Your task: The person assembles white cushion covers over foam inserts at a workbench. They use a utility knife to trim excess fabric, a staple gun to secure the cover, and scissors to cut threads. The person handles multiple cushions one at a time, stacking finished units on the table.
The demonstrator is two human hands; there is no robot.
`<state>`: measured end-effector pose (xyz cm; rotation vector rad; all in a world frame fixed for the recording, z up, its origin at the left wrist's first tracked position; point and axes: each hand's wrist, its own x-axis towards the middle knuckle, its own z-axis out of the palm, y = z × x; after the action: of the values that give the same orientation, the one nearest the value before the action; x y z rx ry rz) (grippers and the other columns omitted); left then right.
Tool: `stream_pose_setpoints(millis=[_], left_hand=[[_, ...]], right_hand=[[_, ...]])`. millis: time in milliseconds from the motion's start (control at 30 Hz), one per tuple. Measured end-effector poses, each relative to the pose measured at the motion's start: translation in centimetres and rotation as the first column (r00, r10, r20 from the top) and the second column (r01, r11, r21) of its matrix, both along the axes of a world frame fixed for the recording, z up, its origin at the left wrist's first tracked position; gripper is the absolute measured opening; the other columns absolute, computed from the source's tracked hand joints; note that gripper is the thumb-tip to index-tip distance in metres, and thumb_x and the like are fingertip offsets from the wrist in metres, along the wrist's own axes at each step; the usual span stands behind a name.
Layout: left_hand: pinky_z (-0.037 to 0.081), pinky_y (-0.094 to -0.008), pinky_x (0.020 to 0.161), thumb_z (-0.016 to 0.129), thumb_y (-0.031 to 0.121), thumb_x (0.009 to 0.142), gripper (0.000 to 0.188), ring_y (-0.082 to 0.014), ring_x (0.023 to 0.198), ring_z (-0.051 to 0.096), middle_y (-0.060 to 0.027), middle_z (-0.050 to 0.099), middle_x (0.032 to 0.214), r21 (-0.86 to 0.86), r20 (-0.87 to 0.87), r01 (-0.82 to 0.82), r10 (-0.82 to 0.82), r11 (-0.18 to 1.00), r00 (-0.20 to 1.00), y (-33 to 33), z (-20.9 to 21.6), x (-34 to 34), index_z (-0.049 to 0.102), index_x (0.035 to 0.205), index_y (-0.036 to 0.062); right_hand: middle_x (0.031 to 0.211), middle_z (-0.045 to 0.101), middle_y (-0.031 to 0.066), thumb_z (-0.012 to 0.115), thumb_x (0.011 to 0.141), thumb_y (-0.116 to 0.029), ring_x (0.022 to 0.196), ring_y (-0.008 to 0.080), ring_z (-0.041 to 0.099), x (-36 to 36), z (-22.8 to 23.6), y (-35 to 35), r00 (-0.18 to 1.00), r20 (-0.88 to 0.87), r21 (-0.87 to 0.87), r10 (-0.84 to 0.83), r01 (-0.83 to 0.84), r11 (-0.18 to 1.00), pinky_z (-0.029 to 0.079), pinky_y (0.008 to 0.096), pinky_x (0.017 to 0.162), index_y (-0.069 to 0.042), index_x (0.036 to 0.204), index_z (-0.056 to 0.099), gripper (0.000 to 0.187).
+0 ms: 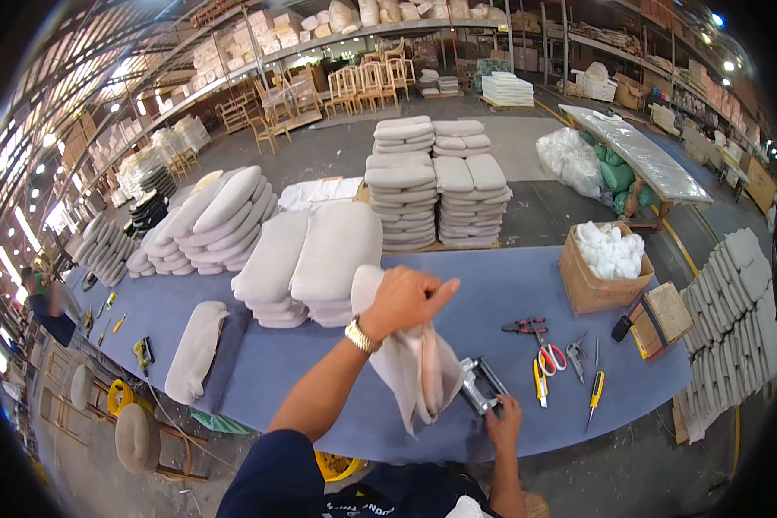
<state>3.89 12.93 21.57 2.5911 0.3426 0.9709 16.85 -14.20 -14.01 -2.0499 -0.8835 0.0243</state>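
A seat cushion (440,377) in pale grey fabric stands tilted at the table's near edge, its loose cloth hanging and a pinkish inner part showing. My left hand (401,300), with a gold watch at the wrist, is over the cushion's top, fingers curled down and thumb sticking out to the right. What those fingers grip is hidden. Right beside the cushion is a silver hand staple gun (476,388), its nose end by the fabric. My right hand (502,421) closes on the near end of this staple gun.
On the blue table (319,406), cutters (527,326), scissors (551,358), a yellow knife (540,382), a screwdriver (596,393) and an air blow gun (576,358) lie right. A carton of white stuffing (609,259) stands behind. Cushion stacks (337,250) line the far edge; another cushion (196,352) lies left.
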Motion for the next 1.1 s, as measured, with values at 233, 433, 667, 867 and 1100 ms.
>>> stream_pose_setpoints(millis=[233,433,667,867,1100], left_hand=[[0.033,-0.0385,0.045,0.074,0.024,0.092,0.051,-0.0285,0.042,0.043,-0.0105,0.046,0.048,0.111,0.103,0.014,-0.026,0.994,0.994,-4.6,0.3,1.9,0.048,0.052,0.0047],[0.033,-0.0369,0.044,0.076,0.028,0.090,0.054,-0.0267,0.041,0.043,-0.0075,0.047,0.047,0.078,0.116,0.002,-0.011,0.997,0.993,-4.9,-0.6,2.1,0.048,0.049,0.0077],[0.034,-0.0366,0.046,0.080,0.024,0.086,0.049,-0.0263,0.042,0.043,-0.0054,0.045,0.047,0.095,0.180,0.064,-0.080,0.993,0.980,-6.9,-0.2,2.5,0.049,0.051,0.0099],[0.039,-0.0355,0.048,0.078,0.028,0.087,0.045,-0.0275,0.044,0.046,-0.0053,0.050,0.049,0.055,0.165,0.102,-0.109,0.993,0.980,-5.8,-0.3,0.9,0.055,0.053,0.0099],[0.053,-0.0380,0.093,0.065,0.023,0.096,0.026,-0.0240,0.098,0.068,-0.0167,0.072,0.108,-0.155,0.684,0.162,-0.013,0.975,0.730,-2.3,-1.2,-3.6,0.071,0.107,-0.0002]], right_hand=[[0.145,0.052,0.0173,0.079,0.079,-0.033,0.131,0.0389,0.049,3.1,-1.9,4.5,0.916,0.218,-0.242,0.337,-0.284,0.928,0.037,0.0555,0.109,-0.011,0.126,0.067,0.053],[0.142,0.055,0.0176,0.075,0.085,-0.033,0.130,0.0378,0.050,4.8,-3.8,4.1,0.924,0.260,-0.150,0.279,-0.247,0.957,0.035,0.0544,0.110,-0.010,0.125,0.067,0.048],[0.139,0.059,0.0160,0.076,0.088,-0.026,0.128,0.0326,0.055,10.5,-2.3,6.0,0.979,-0.157,-0.158,0.129,-0.154,0.975,0.039,0.0483,0.111,-0.005,0.130,0.064,0.048],[0.131,0.065,0.0114,0.081,0.087,-0.016,0.123,0.0231,0.061,5.2,16.9,7.3,0.411,-0.472,0.647,0.780,-0.439,0.623,0.048,0.0357,0.105,0.002,0.139,0.056,0.060],[0.123,0.070,0.0096,0.090,0.080,-0.021,0.110,0.0209,0.069,-4.8,20.1,7.5,0.702,-0.366,0.137,0.611,-0.608,0.782,0.056,0.0344,0.092,0.001,0.136,0.056,0.068]])
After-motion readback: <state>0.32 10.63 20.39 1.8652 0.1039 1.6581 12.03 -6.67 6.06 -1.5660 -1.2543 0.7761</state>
